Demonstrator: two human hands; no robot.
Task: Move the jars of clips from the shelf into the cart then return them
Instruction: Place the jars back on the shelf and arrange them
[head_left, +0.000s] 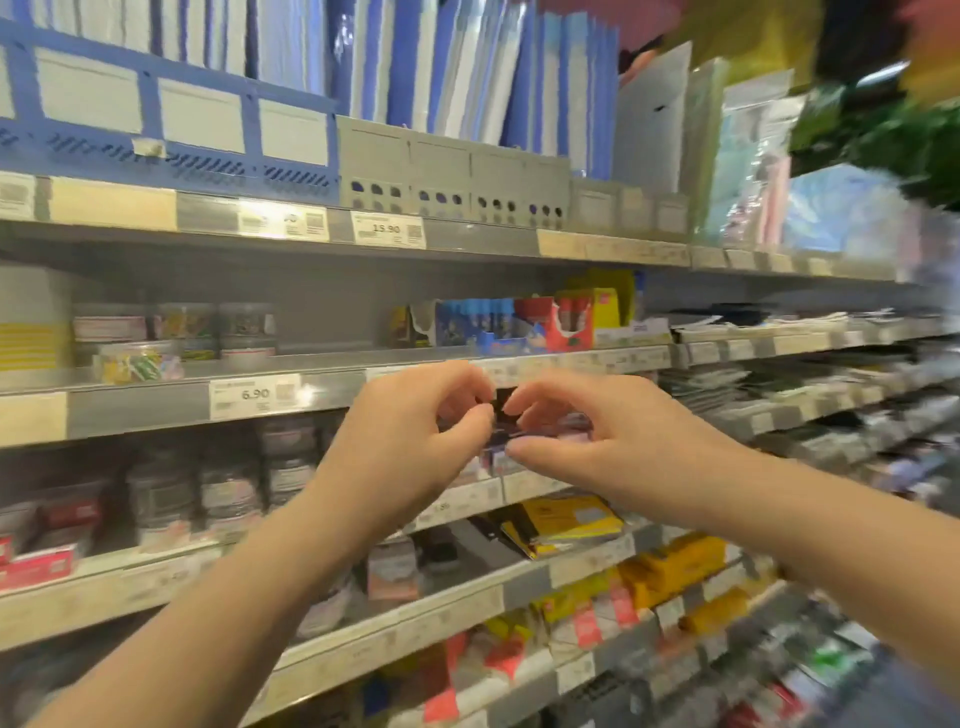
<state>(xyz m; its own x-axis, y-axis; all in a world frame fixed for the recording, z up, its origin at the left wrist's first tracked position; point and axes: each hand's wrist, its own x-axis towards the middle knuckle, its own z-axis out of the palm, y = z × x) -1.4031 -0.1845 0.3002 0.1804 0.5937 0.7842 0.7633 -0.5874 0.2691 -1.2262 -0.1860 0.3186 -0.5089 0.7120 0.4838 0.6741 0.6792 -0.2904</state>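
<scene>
Head view, nearest first: two bare forearms reach up from the bottom corners. The left hand (410, 441) and right hand (602, 447) meet in mid-frame, fingertips almost touching. Each has its fingers and thumb curled, and together they pinch a small dark object (501, 415) between them; it is too blurred to tell what it is.

Behind the hands runs the grey metal shelf (156, 410), with a white price label reading 6.90 (254, 397) on its front edge. On that shelf, to the left and well apart from the hands, stand the clear round plastic jars of coloured clips (140, 361). One is at the front edge and others are stacked in two layers behind it.

One level below, left of the left wrist, are clear jars with dark contents (228, 483). Beneath the right hand, flat yellow packets (566, 519) lie tilted. Farther right on the jars' own shelf sit blue and red cartons (498, 325). On the top level, blue and white upright folders (415, 62) stand behind grey cardboard boxes (452, 171).
</scene>
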